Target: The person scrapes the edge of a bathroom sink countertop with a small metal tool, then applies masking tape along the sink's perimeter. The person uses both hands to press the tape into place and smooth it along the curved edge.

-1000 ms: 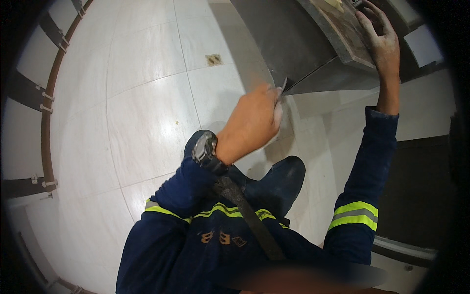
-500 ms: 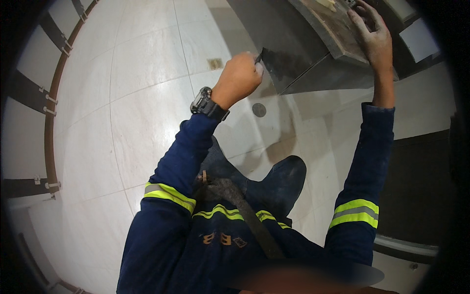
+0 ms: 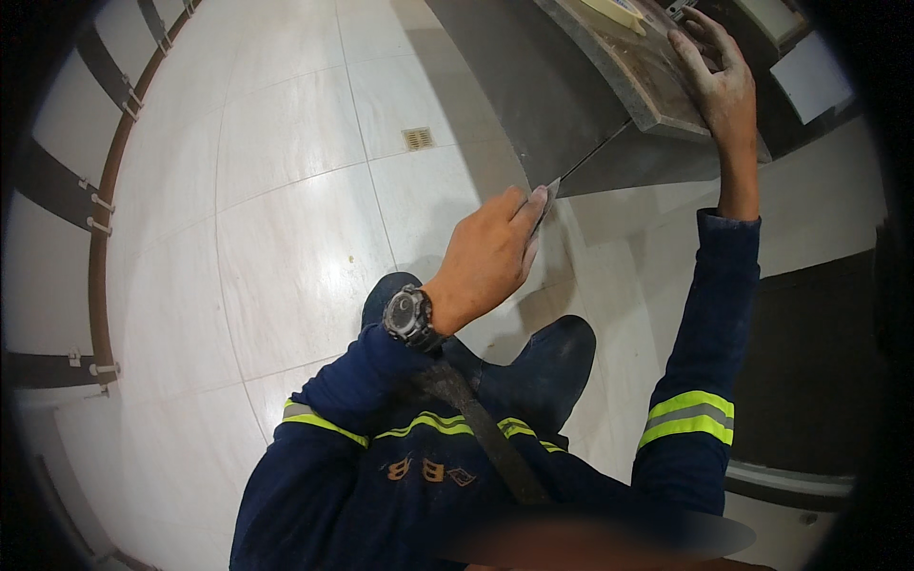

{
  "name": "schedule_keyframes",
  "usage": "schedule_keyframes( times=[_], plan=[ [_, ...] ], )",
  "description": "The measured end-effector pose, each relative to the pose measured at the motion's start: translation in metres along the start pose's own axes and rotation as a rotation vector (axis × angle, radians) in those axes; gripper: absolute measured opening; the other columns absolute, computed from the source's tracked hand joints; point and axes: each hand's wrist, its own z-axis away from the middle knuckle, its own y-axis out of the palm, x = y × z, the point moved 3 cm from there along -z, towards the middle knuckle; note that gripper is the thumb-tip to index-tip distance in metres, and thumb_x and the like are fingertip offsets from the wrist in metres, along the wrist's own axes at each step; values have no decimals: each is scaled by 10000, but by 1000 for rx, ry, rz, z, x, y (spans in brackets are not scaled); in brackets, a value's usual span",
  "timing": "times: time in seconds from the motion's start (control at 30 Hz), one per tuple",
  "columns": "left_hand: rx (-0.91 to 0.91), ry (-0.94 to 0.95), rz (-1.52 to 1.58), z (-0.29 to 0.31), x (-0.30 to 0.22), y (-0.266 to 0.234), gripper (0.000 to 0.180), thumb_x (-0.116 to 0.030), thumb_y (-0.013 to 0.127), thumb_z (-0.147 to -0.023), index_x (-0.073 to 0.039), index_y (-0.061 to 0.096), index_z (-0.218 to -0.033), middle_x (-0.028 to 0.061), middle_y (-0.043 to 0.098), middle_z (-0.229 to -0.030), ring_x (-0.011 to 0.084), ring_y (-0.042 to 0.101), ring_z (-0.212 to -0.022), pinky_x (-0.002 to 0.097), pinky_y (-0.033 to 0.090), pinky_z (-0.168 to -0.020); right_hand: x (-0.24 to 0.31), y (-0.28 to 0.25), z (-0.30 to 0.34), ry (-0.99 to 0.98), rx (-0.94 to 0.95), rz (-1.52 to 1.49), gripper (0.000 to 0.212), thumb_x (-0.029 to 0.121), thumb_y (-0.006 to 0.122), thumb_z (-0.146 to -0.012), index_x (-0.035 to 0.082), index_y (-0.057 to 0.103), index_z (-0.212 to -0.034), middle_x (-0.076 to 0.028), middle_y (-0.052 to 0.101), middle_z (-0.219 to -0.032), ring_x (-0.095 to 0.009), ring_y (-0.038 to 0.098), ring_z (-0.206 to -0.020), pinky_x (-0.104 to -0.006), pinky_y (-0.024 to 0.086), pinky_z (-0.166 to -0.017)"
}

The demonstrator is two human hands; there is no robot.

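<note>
My left hand (image 3: 487, 255) is closed on a scraper (image 3: 549, 197) with a thin, pointed metal blade. Its tip is at the lower corner of a dark grey panel (image 3: 519, 90), by the end of the seam between two panels; whether it touches cannot be told. My right hand (image 3: 721, 81) rests on the dusty grey counter (image 3: 657, 100), fingers bent and apart, holding nothing I can see. A small metal piece (image 3: 678, 9) lies by its fingertips. Beside it on the counter is a cream ring, like a tape roll (image 3: 617, 13), cut off by the upper edge.
Pale tiles cover the floor (image 3: 286, 219), with a square drain grate (image 3: 417, 139) left of the panel. A row of white and dark cabinet fronts (image 3: 57, 171) runs down the far left. On the right are a white board (image 3: 811, 78) and a dark panel (image 3: 809, 371).
My left hand has come down and nearer with the scraper, from the panel's face to its lower corner. My right hand has stayed on the counter. The view has shifted slightly.
</note>
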Motion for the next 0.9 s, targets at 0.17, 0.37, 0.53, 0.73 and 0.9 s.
schedule_keyframes(
  times=[0.17, 0.37, 0.53, 0.73, 0.9],
  plan=[
    [-211, 126, -157, -58, 22, -30, 575, -23, 715, -828, -57, 591, -1388, 159, 576, -1043, 353, 606, -977, 441, 521, -856, -11, 12, 1, 6, -2, -42, 450, 292, 723, -927, 51, 659, -1301, -140, 706, -1227, -249, 686, -1086, -364, 531, -953],
    [-165, 162, 53, -29, -22, -27, 520, 21, 696, -821, -33, 626, -1333, 167, 585, -1127, 359, 601, -1024, 443, 517, -858, -34, 12, 1, 69, 41, -80, 487, 400, 718, -954, 151, 669, -1369, -117, 707, -1301, -251, 683, -1186, -367, 523, -1009],
    [-17, 222, 2, -55, -21, -51, 518, 46, 661, -833, -21, 614, -1344, 163, 610, -1080, 357, 626, -983, 441, 521, -850, -37, 11, 4, 94, 71, -100, 477, 394, 721, -952, 150, 678, -1359, -115, 701, -1322, -250, 681, -1199, -371, 522, -1010],
    [-144, 120, 203, -25, -28, -50, 491, 57, 641, -835, -50, 651, -1314, 168, 650, -1120, 354, 643, -984, 432, 531, -863, 0, 7, -1, 41, 10, -101, 405, 214, 721, -914, 29, 661, -1269, -153, 713, -1185, -241, 684, -1050, -354, 534, -927],
    [-358, 235, 230, -34, -12, -21, 503, 58, 640, -824, -63, 664, -1312, 166, 662, -1201, 362, 658, -1003, 431, 538, -890, -15, -2, -6, 95, 82, -104, 386, 236, 684, -965, 52, 661, -1303, -134, 707, -1196, -236, 689, -1086, -342, 546, -938]
  ],
)
